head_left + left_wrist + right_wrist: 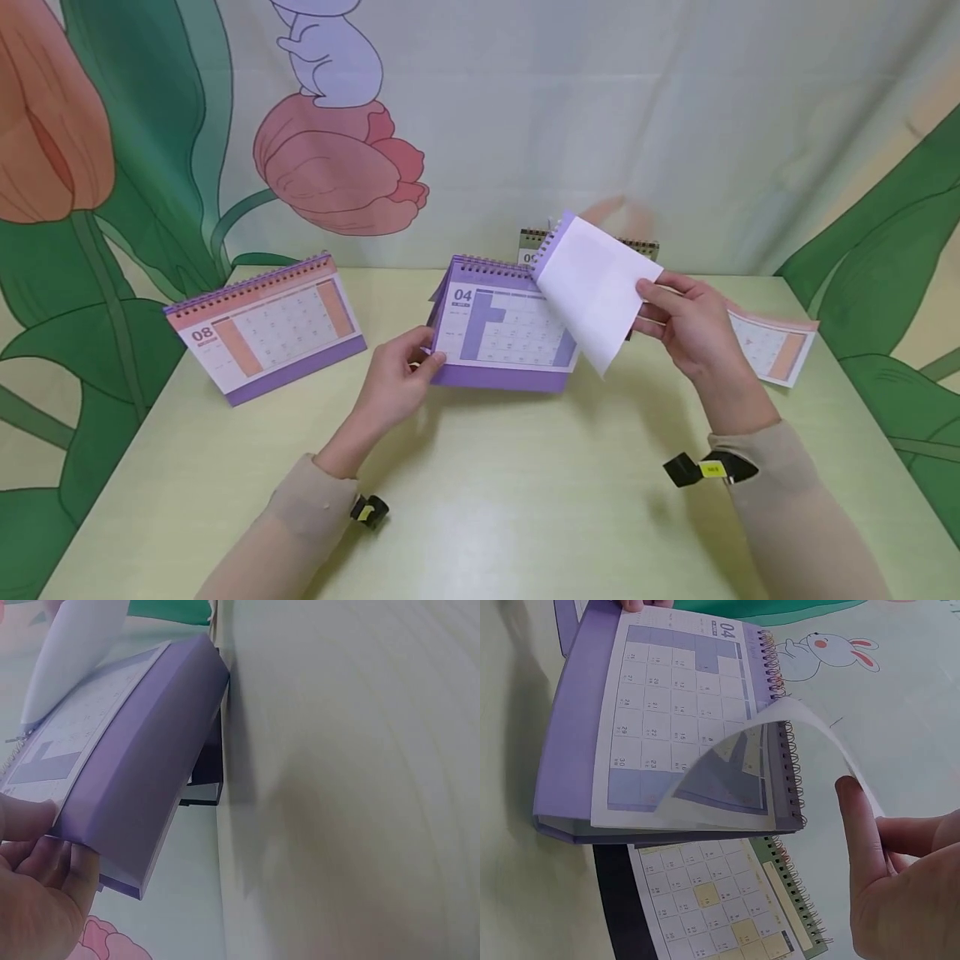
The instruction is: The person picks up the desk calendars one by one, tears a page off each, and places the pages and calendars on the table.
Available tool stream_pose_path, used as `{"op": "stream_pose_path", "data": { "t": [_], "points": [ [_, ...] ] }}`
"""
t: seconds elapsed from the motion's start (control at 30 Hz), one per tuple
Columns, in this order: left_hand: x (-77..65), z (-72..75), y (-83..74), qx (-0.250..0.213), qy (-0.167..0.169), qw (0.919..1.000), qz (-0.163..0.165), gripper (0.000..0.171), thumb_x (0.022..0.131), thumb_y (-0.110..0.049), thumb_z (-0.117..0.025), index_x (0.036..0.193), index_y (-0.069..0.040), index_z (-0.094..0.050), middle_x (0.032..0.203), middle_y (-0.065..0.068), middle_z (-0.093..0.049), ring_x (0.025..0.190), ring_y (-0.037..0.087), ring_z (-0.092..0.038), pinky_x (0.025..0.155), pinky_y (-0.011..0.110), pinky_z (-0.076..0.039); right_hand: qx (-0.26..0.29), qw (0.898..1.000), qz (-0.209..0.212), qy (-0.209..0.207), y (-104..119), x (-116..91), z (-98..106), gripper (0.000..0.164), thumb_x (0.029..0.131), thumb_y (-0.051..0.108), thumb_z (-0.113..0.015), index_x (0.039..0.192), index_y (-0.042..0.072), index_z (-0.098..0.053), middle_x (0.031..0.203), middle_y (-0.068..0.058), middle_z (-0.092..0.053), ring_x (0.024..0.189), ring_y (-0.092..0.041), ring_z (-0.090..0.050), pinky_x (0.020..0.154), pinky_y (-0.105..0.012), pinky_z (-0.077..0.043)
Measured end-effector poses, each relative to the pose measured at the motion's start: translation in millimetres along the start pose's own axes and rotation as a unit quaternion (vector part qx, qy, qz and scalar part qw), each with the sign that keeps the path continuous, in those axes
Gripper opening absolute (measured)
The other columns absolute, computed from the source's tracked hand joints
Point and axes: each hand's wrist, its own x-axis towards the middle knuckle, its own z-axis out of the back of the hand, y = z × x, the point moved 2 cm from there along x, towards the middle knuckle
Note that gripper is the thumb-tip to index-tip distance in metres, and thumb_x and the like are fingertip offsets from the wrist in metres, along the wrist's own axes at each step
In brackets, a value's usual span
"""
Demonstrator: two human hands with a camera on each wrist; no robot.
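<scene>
A purple desk calendar [498, 333] with a coil along its top shows an 04 page. My left hand [397, 375] pinches its lower left edge, thumb in front and fingers behind. In the left wrist view the calendar's purple base [157, 742] is tilted, and the held end appears raised off the table. My right hand [693, 325] pinches the side of a page [592, 283], its white side toward the head camera. This page rises and curls in front of the calendar's right part, hiding some of the 04 grid. Whether it still hangs on the coil I cannot tell.
To the left stands another calendar [273, 329] with an 08 page. Behind the purple one is a green-topped calendar [712, 900], mostly hidden in the head view. A loose orange calendar sheet [780, 342] lies at the right. A printed curtain [480, 125] hangs behind the table [495, 500].
</scene>
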Motion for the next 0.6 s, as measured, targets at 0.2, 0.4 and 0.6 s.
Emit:
{"op": "stream_pose_path", "data": {
  "t": [0.2, 0.4, 0.6],
  "points": [
    [0.6, 2.1, -1.2, 0.013, -0.006, 0.9999, 0.004, 0.023, 0.099, 0.0, -0.065, 0.121, -0.001, -0.07, 0.101, 0.011, -0.072, 0.078, 0.024, -0.061, 0.064, 0.032, -0.05, -0.016, 1.0, -0.003, -0.018, 5, 0, 1, 0.005, 0.093, 0.002, -0.074, 0.096, 0.006, -0.075, 0.091, -0.007, -0.075, 0.076, -0.019, -0.076, 0.073, -0.031, -0.06],
    [-0.1, 1.6, -1.1, 0.02, -0.019, 0.9996, -0.001, 0.023, 0.098, 0.001, -0.066, 0.12, 0.001, -0.07, 0.097, 0.012, -0.071, 0.075, 0.024, -0.06, 0.061, 0.029, -0.049, 0.011, 0.999, 0.0, -0.037, 10, 0, -1, 0.008, 0.093, -0.002, -0.072, 0.092, 0.004, -0.077, 0.087, -0.008, -0.075, 0.071, -0.017, -0.075, 0.071, -0.03, -0.06],
    [-1.4, 1.7, -1.0, 0.028, -0.025, 0.9993, -0.008, 0.023, 0.097, 0.001, -0.066, 0.119, 0.001, -0.07, 0.096, 0.013, -0.071, 0.074, 0.023, -0.06, 0.061, 0.029, -0.048, 0.017, 0.999, -0.001, -0.049, 11, 2, 0, 0.003, 0.092, 0.004, -0.076, 0.094, 0.005, -0.075, 0.091, -0.007, -0.074, 0.068, -0.018, -0.074, 0.067, -0.031, -0.061]
  ]
}}
